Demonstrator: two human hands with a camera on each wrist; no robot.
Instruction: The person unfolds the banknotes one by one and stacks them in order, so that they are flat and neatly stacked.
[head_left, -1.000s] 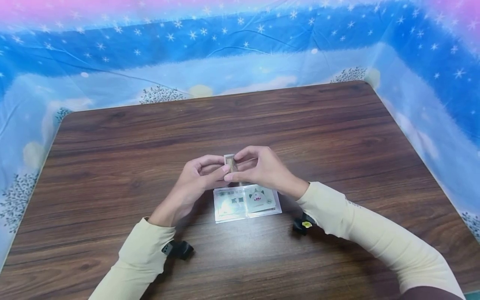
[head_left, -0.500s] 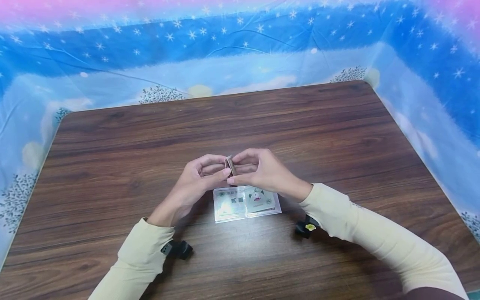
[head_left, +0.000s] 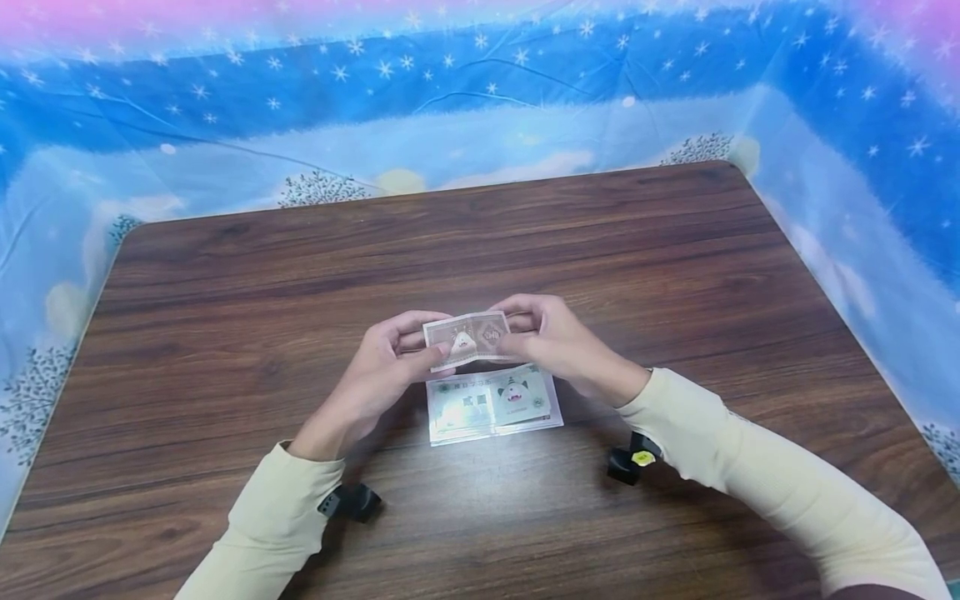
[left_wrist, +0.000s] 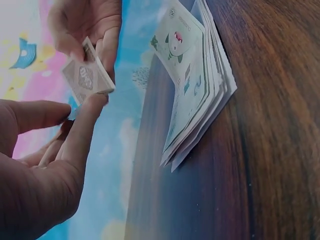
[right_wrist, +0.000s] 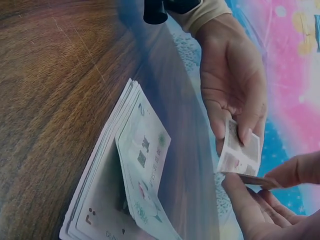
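A small brownish play banknote (head_left: 486, 327) with a white cartoon figure is stretched between both hands, creased down its middle. My left hand (head_left: 375, 367) pinches its left end between thumb and fingers. At the other end, my right hand (head_left: 566, 342) pinches it the same way. Just below the hands, a stack of larger pale green play banknotes (head_left: 461, 412) lies on the table. In the left wrist view, the small note (left_wrist: 86, 77) shows a bent fold. The top note (right_wrist: 147, 155) of the stack lifts along its crease in the right wrist view.
The dark wood-grain table (head_left: 300, 283) extends around the hands on all sides. Behind it hangs a blue and pink cloth (head_left: 420, 75) with white snowflakes. Black wrist cameras (head_left: 351, 502) hang under both cream sleeves.
The small banknote was folded narrow between the fingertips and is now spread out, its printed face showing. My right hand has moved to the right. The stack has stayed in place.
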